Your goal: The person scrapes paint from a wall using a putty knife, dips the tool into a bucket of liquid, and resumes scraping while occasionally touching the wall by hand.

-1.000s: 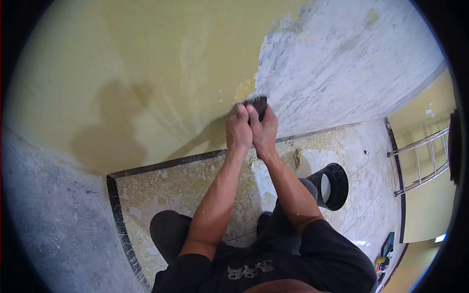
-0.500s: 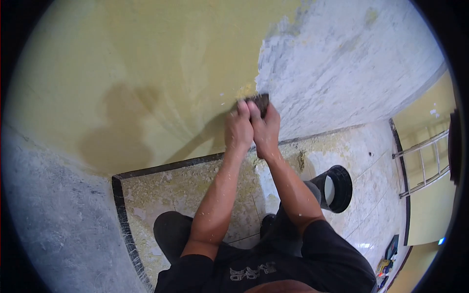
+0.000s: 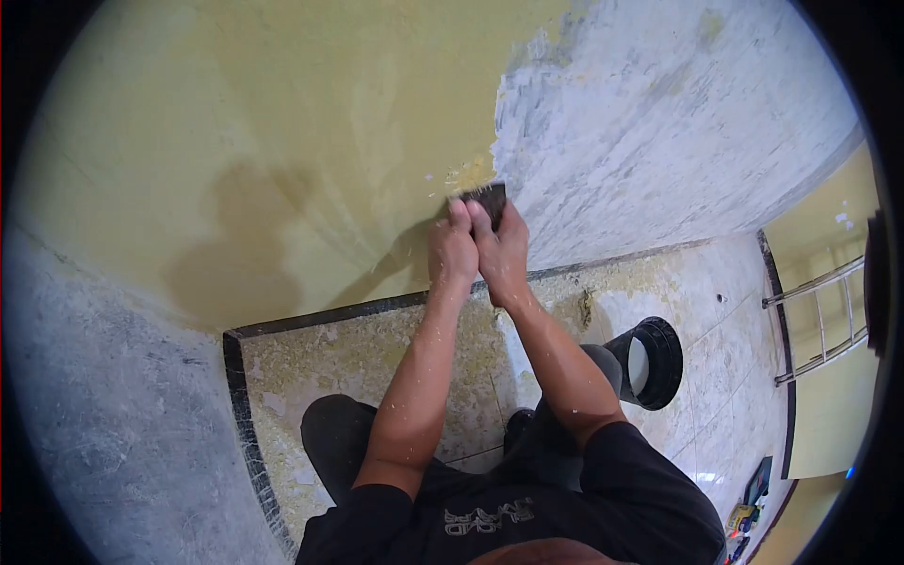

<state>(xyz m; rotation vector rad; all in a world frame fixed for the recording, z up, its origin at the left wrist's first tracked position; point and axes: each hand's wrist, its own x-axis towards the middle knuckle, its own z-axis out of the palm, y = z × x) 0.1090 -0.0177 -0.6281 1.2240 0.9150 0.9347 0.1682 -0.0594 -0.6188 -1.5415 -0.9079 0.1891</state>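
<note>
Both my hands grip a flat dark scraper blade (image 3: 490,200) whose edge lies against the wall. My left hand (image 3: 454,250) has its fingers closed on the blade's left part. Beside it, touching, my right hand (image 3: 504,254) holds the right part. Yellow-green paint (image 3: 358,122) covers the wall to the left of the blade. To the right the wall shows a bare whitish-grey surface (image 3: 640,141) with a ragged paint edge. Small chips and flecks show around the blade and on my forearms.
Paint flakes (image 3: 348,353) litter the tiled floor along a dark skirting strip (image 3: 330,320). A black bucket (image 3: 664,363) with something pale inside stands right of my knee. A metal ladder (image 3: 819,315) leans at the far right. Assorted items (image 3: 744,518) lie at lower right. A grey wall (image 3: 122,414) rises at left.
Both hands and the blade have shifted slightly left and down along the wall. Small yellowish scrape marks above the blade show more plainly.
</note>
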